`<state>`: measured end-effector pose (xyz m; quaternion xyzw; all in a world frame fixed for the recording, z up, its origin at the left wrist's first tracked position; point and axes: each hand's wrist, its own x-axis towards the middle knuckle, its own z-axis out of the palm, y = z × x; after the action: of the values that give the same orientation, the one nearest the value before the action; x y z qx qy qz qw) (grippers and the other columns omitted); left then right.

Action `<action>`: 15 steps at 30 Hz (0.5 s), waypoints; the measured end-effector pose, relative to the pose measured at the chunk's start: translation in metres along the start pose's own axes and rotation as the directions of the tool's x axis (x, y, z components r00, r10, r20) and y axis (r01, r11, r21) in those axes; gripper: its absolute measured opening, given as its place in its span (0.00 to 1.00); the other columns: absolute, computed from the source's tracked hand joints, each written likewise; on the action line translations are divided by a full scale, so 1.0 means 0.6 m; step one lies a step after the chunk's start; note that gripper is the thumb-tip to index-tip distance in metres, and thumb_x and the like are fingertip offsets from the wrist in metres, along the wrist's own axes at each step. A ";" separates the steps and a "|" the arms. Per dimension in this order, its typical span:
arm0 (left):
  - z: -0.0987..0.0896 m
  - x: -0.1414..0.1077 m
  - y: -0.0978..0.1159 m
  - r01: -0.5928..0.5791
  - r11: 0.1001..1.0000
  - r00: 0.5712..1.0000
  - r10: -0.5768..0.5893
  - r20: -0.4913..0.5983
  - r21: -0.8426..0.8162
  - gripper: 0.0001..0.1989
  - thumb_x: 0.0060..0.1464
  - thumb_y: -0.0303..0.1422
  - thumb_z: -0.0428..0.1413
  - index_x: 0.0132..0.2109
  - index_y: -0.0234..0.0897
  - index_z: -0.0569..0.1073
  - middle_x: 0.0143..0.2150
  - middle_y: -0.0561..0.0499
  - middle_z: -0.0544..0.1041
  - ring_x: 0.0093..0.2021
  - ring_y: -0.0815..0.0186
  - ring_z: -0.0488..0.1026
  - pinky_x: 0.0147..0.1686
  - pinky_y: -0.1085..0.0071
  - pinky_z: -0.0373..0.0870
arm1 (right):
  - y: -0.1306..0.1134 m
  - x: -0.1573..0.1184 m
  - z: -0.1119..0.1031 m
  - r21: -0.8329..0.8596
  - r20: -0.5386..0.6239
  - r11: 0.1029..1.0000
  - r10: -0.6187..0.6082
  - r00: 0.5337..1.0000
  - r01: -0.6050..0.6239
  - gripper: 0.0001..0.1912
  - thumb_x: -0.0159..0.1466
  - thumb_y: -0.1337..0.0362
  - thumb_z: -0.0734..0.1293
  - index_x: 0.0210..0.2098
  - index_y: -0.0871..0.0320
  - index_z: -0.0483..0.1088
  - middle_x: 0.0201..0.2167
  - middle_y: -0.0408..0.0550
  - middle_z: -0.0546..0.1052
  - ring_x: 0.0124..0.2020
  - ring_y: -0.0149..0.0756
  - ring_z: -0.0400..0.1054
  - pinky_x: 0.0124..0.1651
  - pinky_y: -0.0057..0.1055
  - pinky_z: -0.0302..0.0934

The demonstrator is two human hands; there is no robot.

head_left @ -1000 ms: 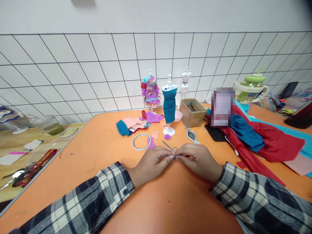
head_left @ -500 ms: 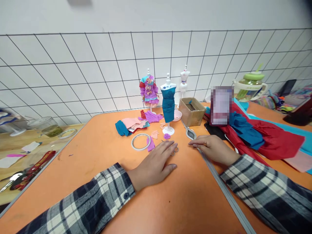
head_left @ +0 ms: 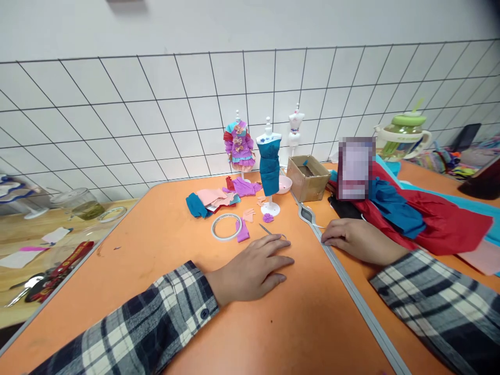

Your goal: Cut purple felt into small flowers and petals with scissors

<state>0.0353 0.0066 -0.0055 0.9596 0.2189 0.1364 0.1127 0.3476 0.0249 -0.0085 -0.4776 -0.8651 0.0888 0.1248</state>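
My left hand lies palm down on the orange table, fingers spread and holding nothing; its fingertips partly cover small scissors. My right hand rests at the grey metal seam, its fingers curled together; whether anything is under them is hidden. Beyond the hands stands a small white mannequin wrapped in teal cloth, with a purple fabric flower at its base. A tape roll and a purple cloth strip lie beyond my left hand.
A dressed mannequin, a bare mannequin, a cardboard box and a pink bowl stand behind. A phone, red cloth and a green-lidded jug are at the right. Cloth scraps lie left of the mannequins.
My right hand has moved right and slightly nearer, its fingers now more curled. My left hand has shifted slightly right and its fingers have spread, showing more of the scissors.
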 end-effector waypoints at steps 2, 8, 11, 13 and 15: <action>0.001 0.001 -0.001 0.007 1.000 1.000 -0.007 0.005 -0.001 0.18 0.61 0.35 0.51 0.57 0.40 0.69 0.64 0.42 0.64 0.67 0.53 0.55 0.63 0.52 0.56 | 0.003 -0.006 -0.005 0.002 0.018 0.999 -0.045 0.999 0.045 0.13 0.66 0.61 0.59 0.36 0.50 0.77 0.37 0.43 0.78 0.38 0.36 0.72 0.41 0.32 0.62; -0.006 0.001 0.001 -0.010 0.999 0.999 0.009 0.031 0.033 0.17 0.62 0.36 0.50 0.57 0.40 0.70 0.64 0.43 0.65 0.67 0.52 0.54 0.63 0.52 0.57 | 0.002 -0.011 -0.007 0.088 0.012 0.994 0.067 0.998 -0.068 0.11 0.64 0.59 0.62 0.37 0.52 0.76 0.37 0.43 0.79 0.39 0.38 0.72 0.41 0.32 0.63; -0.004 0.008 0.011 -0.037 0.998 0.999 0.035 0.038 0.058 0.17 0.63 0.38 0.49 0.57 0.41 0.70 0.65 0.44 0.64 0.67 0.52 0.55 0.63 0.53 0.57 | -0.004 -0.001 0.005 0.217 -0.088 0.945 0.268 0.959 -0.244 0.11 0.61 0.56 0.64 0.35 0.53 0.76 0.34 0.44 0.79 0.34 0.37 0.71 0.36 0.30 0.63; 0.003 0.023 0.022 -0.021 0.997 1.000 0.020 0.011 0.080 0.17 0.63 0.38 0.49 0.55 0.40 0.70 0.65 0.42 0.63 0.66 0.52 0.56 0.62 0.53 0.57 | -0.010 0.007 0.013 0.233 -0.128 0.922 0.346 0.929 -0.311 0.10 0.60 0.56 0.65 0.34 0.53 0.76 0.32 0.44 0.79 0.31 0.36 0.71 0.33 0.30 0.62; 0.016 0.047 0.035 0.039 0.994 0.999 -0.036 -0.034 0.104 0.15 0.63 0.39 0.49 0.50 0.36 0.72 0.66 0.39 0.61 0.66 0.50 0.56 0.61 0.53 0.58 | -0.015 0.013 0.017 0.206 -0.118 0.927 0.342 0.932 -0.314 0.10 0.59 0.56 0.65 0.33 0.53 0.76 0.31 0.43 0.79 0.32 0.36 0.71 0.32 0.29 0.61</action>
<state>0.0712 -0.0007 -0.0025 0.9576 0.2454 0.1380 0.0610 0.3334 0.0264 -0.0149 -0.6075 -0.7490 0.1511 0.2171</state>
